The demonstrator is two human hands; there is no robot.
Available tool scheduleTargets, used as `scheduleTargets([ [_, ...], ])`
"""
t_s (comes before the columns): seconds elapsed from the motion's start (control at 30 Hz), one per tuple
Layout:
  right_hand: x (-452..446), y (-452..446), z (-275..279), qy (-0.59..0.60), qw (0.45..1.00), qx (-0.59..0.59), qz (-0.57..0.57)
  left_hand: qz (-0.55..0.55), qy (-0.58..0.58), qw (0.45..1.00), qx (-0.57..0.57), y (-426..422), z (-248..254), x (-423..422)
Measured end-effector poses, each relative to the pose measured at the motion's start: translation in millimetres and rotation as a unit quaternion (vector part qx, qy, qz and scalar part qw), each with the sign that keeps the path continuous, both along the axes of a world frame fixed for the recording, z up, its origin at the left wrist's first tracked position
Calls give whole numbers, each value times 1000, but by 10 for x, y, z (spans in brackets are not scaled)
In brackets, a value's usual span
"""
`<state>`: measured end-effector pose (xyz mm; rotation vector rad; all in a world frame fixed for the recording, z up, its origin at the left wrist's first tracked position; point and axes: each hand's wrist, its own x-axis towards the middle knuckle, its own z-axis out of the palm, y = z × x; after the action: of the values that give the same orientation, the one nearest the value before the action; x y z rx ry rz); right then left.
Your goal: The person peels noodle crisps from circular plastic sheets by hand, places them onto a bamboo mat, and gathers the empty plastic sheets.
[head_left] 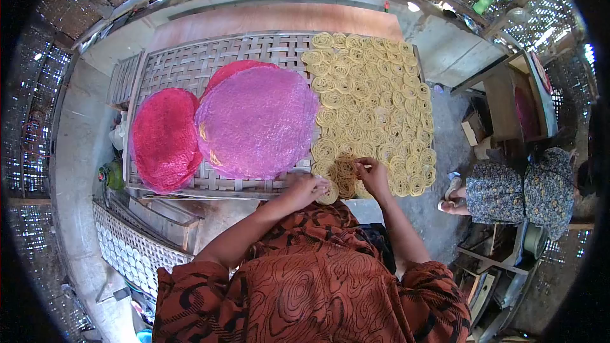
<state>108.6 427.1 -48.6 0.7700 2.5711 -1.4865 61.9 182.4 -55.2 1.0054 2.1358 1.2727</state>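
Lower centre, the left hand (307,192) blurs beside the yellow coils (372,101) and the right hand (370,174) bends its fingers over them (whether either grips one, I cannot tell); the woven rack (171,70) also bears, left of centre, purple (260,121) and red-pink sheets (164,140)

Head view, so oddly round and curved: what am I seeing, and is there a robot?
No robot: these are a person's own bare hands. A camera worn on the head, looking forward and down, took this one picture. On the woven rack lie pink sheets, purple sheets and, at right, yellow coils. The left hand, blurred, and the right hand are at the coils' near edge; I can't tell whether either grips one. Another person is at right.
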Motion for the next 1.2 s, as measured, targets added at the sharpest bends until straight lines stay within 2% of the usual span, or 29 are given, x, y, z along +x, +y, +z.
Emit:
scheduleTargets([
  [0.07,54,-20,78,-15,1000,0,-1,38,-48,998,-21,-89,110,-112],
  [0.1,83,-53,165,-10,998,26,48,78,-94,992,-40,-147,126,-177],
  [0.13,110,-87,229,-4,994,52,96,100,-33,992,-66,-255,75,-271],
  [0.17,139,-133,246,-4,994,51,94,122,28,988,-91,-383,29,-372],
  [0.23,201,-253,273,-40,981,51,184,153,211,954,-149,-581,107,-524],
  [0.27,216,-297,304,-74,971,79,212,152,212,954,-150,-649,157,-553],
  [0.33,252,-327,194,-58,969,80,224,163,279,915,-241,-758,231,-584],
  [0.4,233,-328,167,-41,967,84,239,158,269,918,-246,-834,194,-606],
  [0.57,92,-271,420,-25,982,92,166,158,294,914,-231,-940,-92,-731],
  [0.6,74,-250,386,-8,984,83,160,203,163,952,-161,-999,-297,-816],
  [0.63,52,-241,376,-5,983,83,166,243,30,966,-85,-1055,-327,-892],
  [0.67,30,-233,370,-17,985,78,155,249,31,964,-85,-1152,-343,-971],
  [0.73,-1,-234,354,-25,986,74,150,363,12,932,-15,-1333,-107,-1139],
  [0.8,-74,-260,340,-4,985,87,149,446,-149,878,89,-1645,295,-1282],
  [0.87,-184,-343,395,3,985,69,156,523,-162,817,180,-2081,469,-1407],
  [0.97,-411,-515,341,-5,982,49,181,510,-83,833,199,-2656,796,-1414],
  [1.03,-629,-723,269,30,974,70,215,542,-254,686,414,-3159,630,-1532],
  [1.13,-1150,-1149,344,55,974,71,206,515,-312,669,435,-3921,272,-1495],
  [1.2,-1527,-1367,328,86,971,83,206,523,-294,664,446,-4311,-38,-1423],
])
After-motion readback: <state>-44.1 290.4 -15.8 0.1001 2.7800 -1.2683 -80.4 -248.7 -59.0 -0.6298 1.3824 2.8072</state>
